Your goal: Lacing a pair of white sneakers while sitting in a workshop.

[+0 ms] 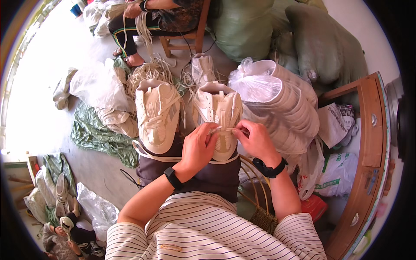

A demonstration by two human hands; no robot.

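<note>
On my lap stand two cream sneakers. The left sneaker [154, 134] has a lace crossed over its tongue. The right sneaker [223, 110] has bare eyelets along its upper part, and both my hands are at its lower eyelets near the toe. Between thumb and fingers my left hand [199, 147] pinches a pale shoelace [220, 128] by what looks like its end. My right hand [256, 139], also closed in a pinch, grips the lace on the shoe's other side. A loose pale lace [162, 157] lies across my dark trousers below the shoes.
Right of the shoes a large clear bag [277, 104] holds stacked pale shoes. A heap of laces [151, 71] lies beyond my lap. A wooden drawer table [372, 130] stands at right, green sacks [242, 26] behind. Another person [160, 21] sits ahead holding laces; more people are lower left.
</note>
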